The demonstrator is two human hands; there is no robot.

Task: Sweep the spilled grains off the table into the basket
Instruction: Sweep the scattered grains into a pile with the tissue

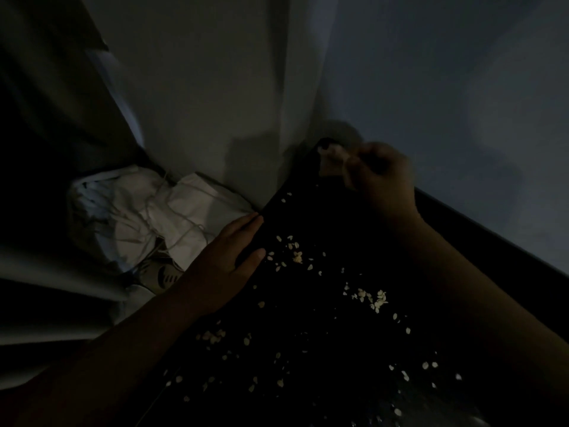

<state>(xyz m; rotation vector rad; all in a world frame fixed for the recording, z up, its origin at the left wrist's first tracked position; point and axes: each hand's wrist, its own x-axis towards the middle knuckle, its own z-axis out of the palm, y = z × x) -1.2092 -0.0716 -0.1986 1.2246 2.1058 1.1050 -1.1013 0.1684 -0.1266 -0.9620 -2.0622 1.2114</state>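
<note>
Dark tabletop (323,318) in a dim corner, white bags (160,217) heaped below its left edge; no basket can be made out. Left hand (228,260) lies flat at that edge, grip wide. Right hand (381,174) curls its grip on a pale wad (334,155) at the far corner. Grains (372,298) lie scattered between them. Sweeping looks barely begun, and the next move likely calls for a stroke leftward.

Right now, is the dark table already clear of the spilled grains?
No, many pale grains lie scattered across the dark table, in loose clusters and singly.
</note>
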